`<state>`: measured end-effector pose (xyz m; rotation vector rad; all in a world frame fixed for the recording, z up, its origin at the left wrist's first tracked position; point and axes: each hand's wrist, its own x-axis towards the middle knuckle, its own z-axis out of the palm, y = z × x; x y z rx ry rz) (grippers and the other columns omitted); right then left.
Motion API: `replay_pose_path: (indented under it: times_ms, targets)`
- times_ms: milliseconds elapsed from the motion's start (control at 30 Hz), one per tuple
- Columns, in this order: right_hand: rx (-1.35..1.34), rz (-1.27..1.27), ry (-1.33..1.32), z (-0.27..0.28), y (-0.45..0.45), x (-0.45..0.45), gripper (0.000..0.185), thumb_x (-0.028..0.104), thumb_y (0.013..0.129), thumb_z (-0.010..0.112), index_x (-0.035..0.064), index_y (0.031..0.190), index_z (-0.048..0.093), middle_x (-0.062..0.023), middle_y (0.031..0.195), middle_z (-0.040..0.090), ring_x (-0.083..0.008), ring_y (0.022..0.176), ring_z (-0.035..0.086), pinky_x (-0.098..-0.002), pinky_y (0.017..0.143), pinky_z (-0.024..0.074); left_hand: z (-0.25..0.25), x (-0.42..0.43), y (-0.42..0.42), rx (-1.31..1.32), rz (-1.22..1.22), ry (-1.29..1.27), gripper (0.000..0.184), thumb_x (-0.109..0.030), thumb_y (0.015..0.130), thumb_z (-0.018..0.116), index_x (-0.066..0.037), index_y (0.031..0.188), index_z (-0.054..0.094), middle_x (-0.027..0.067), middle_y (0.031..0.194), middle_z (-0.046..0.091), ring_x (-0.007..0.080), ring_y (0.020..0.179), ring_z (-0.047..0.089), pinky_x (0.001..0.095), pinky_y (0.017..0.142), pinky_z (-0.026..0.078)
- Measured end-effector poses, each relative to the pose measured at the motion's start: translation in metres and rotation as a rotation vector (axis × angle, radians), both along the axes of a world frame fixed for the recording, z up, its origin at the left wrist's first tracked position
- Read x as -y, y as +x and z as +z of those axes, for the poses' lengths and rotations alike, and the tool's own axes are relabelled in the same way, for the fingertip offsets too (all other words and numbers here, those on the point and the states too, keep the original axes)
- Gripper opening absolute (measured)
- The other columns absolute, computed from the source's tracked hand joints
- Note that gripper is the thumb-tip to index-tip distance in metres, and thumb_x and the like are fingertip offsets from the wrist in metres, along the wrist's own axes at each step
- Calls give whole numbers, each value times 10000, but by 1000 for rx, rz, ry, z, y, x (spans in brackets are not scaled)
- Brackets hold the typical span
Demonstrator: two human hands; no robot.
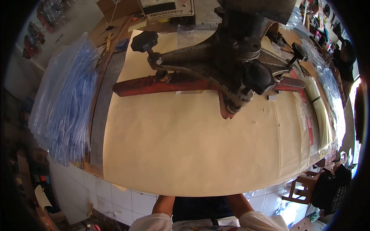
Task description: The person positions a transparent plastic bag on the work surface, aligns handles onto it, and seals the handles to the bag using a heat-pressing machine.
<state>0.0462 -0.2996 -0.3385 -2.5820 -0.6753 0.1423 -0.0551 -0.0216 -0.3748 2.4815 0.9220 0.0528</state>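
Both of my forearms reach under the front edge of the table, and the tabletop hides my left hand and my right hand. The nearest thing to them is a large tan sheet (185,150) that covers the table and curves at its front edge. Above its rear part stands a dark metal press head (227,57) with black knobs (144,41) and a red bar (165,85). A piece of clear plastic (192,34) lies partly behind and under the press head.
A thick stack of clear bluish plastic sheets (67,104) hangs over the left edge. At the right lie a banded pale bundle (319,111) and more clear plastic (331,84). A labelled machine box (167,9) stands behind. A wooden stool (302,188) and a person in black (333,188) are at lower right.
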Motion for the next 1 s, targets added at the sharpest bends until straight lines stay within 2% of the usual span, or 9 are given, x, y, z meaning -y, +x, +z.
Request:
replay_pose_path:
  times_ms: [467,600,667,700,767,833,933,1000]
  targets:
    - [72,45,40,-33,66,-47,479,353,894,711,63,1268,641,-199,1231,677,-377,1169,635,-465,977,511,-23,-14,29,124,-7,61,550,-469,929,615,-114,1350,606,182,1268,671,408,1162,631,517,942,519]
    - [106,119,72,-38,85,-45,475,350,895,710,62,1266,642,-199,1230,677,-377,1168,636,-465,977,511,-34,-13,37,97,-18,-40,551,-483,935,600,-126,1355,602,189,1277,664,414,1165,628,530,925,525]
    - [37,125,162,-27,80,-33,473,349,896,709,61,1266,642,-199,1229,678,-377,1167,637,-465,976,511,-35,-12,44,54,-32,-127,557,-514,942,577,-151,1365,593,197,1297,649,424,1173,622,553,892,538]
    - [-56,102,255,-14,74,-23,472,348,897,709,61,1265,643,-199,1229,678,-377,1167,637,-465,976,511,-28,-9,47,64,11,-208,598,-523,933,594,-91,1347,594,246,1308,627,453,1190,601,551,926,525]
    - [-303,7,504,26,52,-1,419,306,926,682,45,1252,649,-192,1222,687,-374,1152,644,-455,958,521,-7,2,45,58,37,-175,651,-531,931,599,-49,1367,557,291,1310,606,470,1200,588,552,943,516]
    - [-309,-4,337,52,31,34,379,297,924,696,30,1192,682,-181,1196,706,-357,1117,669,-447,928,529,-2,6,46,85,41,-168,694,-527,928,612,-18,1389,518,328,1314,585,486,1203,577,553,956,509]
    - [-367,79,364,103,12,92,275,148,916,714,0,1147,690,-178,1113,730,-291,1021,705,-396,891,552,-15,13,45,131,-7,-208,746,-505,926,636,7,1434,446,358,1339,549,506,1211,560,544,983,495]
    - [-373,62,428,126,19,138,184,157,925,698,44,1063,743,-121,1013,751,-214,911,714,-370,828,561,-14,12,36,79,-112,-235,788,-491,932,642,21,1473,387,360,1378,517,513,1232,540,524,1019,480]
